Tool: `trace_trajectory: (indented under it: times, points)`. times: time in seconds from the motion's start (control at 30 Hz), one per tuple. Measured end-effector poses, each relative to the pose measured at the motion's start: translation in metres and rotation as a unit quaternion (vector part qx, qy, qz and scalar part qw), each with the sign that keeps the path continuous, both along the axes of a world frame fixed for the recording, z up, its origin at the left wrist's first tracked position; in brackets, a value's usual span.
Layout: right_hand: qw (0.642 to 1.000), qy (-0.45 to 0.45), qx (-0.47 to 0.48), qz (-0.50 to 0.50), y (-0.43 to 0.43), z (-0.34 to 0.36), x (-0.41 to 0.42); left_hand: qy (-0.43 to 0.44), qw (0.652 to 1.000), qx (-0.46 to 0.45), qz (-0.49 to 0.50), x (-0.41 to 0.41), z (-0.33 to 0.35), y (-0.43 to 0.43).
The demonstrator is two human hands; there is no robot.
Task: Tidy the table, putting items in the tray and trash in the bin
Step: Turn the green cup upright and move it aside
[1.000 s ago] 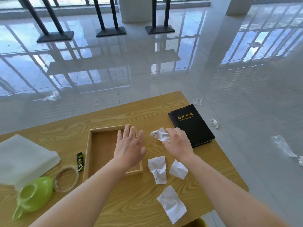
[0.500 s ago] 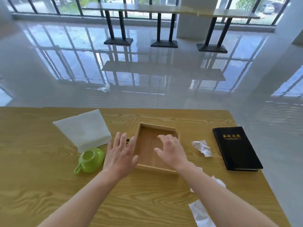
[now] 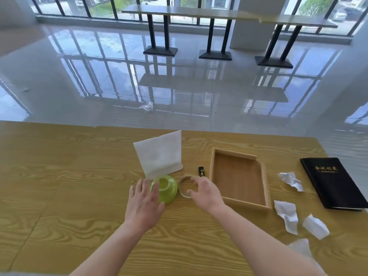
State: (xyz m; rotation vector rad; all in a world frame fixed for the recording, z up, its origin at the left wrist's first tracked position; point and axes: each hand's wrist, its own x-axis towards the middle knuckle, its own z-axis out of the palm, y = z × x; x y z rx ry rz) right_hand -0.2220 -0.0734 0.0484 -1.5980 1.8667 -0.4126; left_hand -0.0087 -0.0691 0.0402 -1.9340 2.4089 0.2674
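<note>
The wooden tray point(image 3: 240, 176) lies empty toward the counter's right end. The green cup point(image 3: 166, 188) is touched by the spread left-hand fingers point(image 3: 144, 187); the tape ring point(image 3: 185, 187) is approached by curled, unclosed right-hand fingers point(image 3: 196, 181). Collecting items appears begun; closing grips is needed next.

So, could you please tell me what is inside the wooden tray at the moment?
Nothing that shows: the wooden tray has a bare brown floor. The near-left corner is covered by the right hand, so that part cannot be seen.
</note>
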Motion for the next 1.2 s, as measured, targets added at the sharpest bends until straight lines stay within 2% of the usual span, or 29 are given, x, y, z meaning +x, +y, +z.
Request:
trace_trajectory:
  times: [0.2,0.4,0.8,1.03,1.2]
  points:
    - [0.999,-0.014,0.03,-0.021,-0.009,-0.017,0.062,0.031,0.998,0.049,-0.001,0.033,-0.02,-0.015]
    - [0.998,-0.009,0.045,-0.034,-0.014,-0.034,0.084,0.138,0.979,0.118,0.089,0.036,-0.042,-0.029]
    - [0.999,-0.009,0.041,-0.006,-0.026,-0.048,0.075,0.221,0.962,0.084,0.134,0.032,-0.057,-0.04]
    - [0.999,-0.018,0.039,0.006,-0.031,-0.049,0.074,0.209,0.961,0.102,0.148,0.035,-0.055,-0.041]
    - [0.999,-0.039,0.011,0.025,-0.034,-0.042,0.07,0.285,0.931,0.109,0.199,0.047,-0.053,-0.034]
